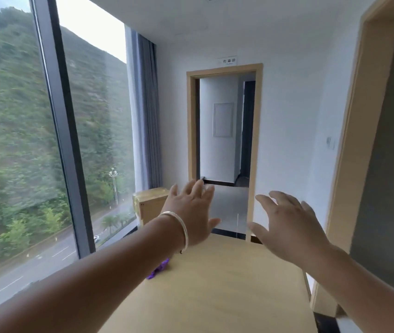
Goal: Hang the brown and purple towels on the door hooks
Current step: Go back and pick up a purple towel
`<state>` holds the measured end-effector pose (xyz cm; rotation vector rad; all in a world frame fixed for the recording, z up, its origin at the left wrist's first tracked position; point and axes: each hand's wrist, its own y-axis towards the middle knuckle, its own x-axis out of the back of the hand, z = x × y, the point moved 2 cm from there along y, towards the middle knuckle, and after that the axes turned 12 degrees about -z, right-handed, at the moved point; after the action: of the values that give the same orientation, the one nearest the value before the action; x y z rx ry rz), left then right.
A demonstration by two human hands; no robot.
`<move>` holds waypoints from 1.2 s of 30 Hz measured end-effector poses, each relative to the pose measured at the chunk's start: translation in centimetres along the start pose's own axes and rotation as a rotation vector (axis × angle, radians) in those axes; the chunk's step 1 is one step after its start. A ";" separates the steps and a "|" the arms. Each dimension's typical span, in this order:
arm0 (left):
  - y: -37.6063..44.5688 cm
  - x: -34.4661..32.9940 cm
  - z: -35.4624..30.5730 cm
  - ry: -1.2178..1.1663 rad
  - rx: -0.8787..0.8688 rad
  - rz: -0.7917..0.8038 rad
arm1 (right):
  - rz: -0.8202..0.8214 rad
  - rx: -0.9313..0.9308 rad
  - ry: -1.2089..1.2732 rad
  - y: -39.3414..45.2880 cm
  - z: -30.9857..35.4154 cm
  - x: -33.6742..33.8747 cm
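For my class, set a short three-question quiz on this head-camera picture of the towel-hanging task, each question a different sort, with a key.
1. True or false: the left hand grips a towel.
2. Multiple choice: the purple cloth on the wooden table shows
A. beside the right hand
B. just under the left forearm
C. in the doorway
3. Fill in: on the left wrist sits a silver ____.

Key
1. False: both hands are held out with fingers spread, holding nothing.
2. B
3. bracelet
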<state>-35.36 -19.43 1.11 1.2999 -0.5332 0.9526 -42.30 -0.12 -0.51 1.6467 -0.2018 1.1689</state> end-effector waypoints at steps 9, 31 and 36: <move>11.4 -11.7 -1.7 -0.051 -0.112 0.013 | 0.054 -0.124 -0.094 6.7 -7.6 -8.7; 39.0 -38.0 2.0 -0.100 -0.128 0.084 | 0.137 -0.154 -0.054 31.4 -17.6 -34.6; 45.5 -44.5 2.0 -0.113 -0.045 0.094 | 0.137 -0.119 -0.024 37.9 -22.0 -41.1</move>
<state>-96.41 -34.77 -8.33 1.3029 -0.7047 0.9429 -100.04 -14.96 -8.22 1.5624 -0.3979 1.2165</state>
